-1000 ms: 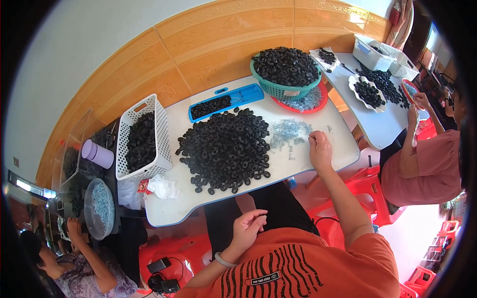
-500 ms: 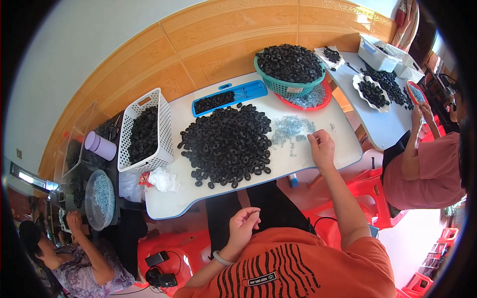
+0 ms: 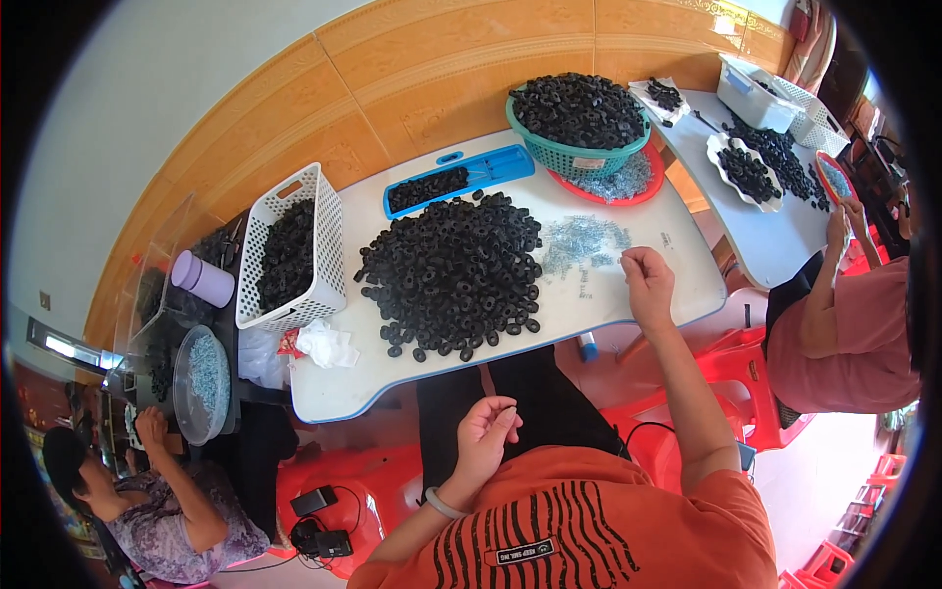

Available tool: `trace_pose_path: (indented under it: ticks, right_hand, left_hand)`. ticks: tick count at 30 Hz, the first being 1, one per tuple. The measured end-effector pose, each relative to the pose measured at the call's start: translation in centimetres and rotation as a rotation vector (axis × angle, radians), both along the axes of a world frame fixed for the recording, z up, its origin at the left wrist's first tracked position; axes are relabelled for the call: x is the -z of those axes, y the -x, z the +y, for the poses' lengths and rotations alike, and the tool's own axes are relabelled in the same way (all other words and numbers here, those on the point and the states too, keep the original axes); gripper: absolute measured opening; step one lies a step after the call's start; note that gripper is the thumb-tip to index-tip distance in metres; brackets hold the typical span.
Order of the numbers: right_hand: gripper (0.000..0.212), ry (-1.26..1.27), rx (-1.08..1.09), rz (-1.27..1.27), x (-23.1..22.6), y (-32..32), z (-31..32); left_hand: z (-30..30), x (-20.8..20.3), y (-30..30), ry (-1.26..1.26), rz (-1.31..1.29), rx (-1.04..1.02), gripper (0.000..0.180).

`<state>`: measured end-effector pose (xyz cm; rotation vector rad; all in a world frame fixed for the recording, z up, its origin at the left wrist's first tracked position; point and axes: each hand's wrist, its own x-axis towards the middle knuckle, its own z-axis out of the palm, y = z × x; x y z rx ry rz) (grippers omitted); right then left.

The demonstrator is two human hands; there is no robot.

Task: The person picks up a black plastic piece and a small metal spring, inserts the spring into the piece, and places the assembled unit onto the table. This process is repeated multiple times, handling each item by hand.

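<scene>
My right hand (image 3: 649,285) is closed with its fingers curled in, over the right part of the white table. Just beyond it lies a spread of small silvery screw-like pieces (image 3: 579,242). My left hand (image 3: 486,432) is held above my lap, short of the table edge, thumb and fingers pressed together. Anything inside either hand is too small or hidden to make out. A large heap of small black ring-shaped parts (image 3: 451,280) covers the middle of the table. Behind it, a blue tray (image 3: 505,167) holds more black parts.
A green basket (image 3: 579,157) heaped with black parts sits on a red tray (image 3: 651,182) of silvery pieces. At left stand a white basket (image 3: 329,250), crumpled tissue (image 3: 329,346) and a lilac bottle (image 3: 203,279). Two people work at neighbouring tables, left and right.
The whole view has shifted slightly. My right hand's fingers are curled in more and sit a little farther from the silvery pieces. My left hand keeps nearly the same pose.
</scene>
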<state>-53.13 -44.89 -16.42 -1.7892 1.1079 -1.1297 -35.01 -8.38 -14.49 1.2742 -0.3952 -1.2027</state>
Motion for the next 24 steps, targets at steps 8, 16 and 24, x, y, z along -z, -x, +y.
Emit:
trace_pose_path:
  ticks: [8, 16, 24]
  right_hand:
    - [0.005, -0.440, -0.102, -0.489, -2.1, -2.6, 2.5]
    - [0.011, -0.883, -0.566, -0.872, -9.3, -10.1, 13.4]
    - [0.007, -0.924, -0.745, -0.841, -5.4, -13.1, 14.5]
  left_hand:
    - [-3.2, 1.3, -2.4, 0.117, -0.023, 0.022, 0.010]
    - [-9.9, -4.6, -6.7, 0.456, -0.564, 0.099, 0.043]
    - [-11.6, -3.6, -9.2, 0.537, -0.761, 0.008, 0.030]
